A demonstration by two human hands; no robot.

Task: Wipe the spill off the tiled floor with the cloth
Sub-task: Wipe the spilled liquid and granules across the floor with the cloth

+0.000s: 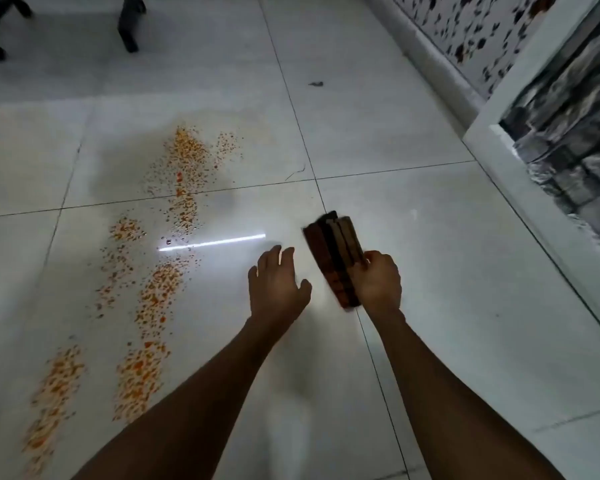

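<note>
An orange spill (160, 285) of scattered droplets runs in streaks across the pale tiled floor (430, 271), from the upper middle down to the lower left. My right hand (376, 280) grips a folded brown and dark striped cloth (333, 251), held above the floor to the right of the spill. My left hand (278, 284) hovers just left of the cloth, fingers spread, holding nothing.
Dark furniture legs (129, 26) stand at the top left. A small dark scrap (316, 84) lies on the floor near the top middle. A white ledge (520, 188) and a patterned wall (492, 32) bound the floor on the right.
</note>
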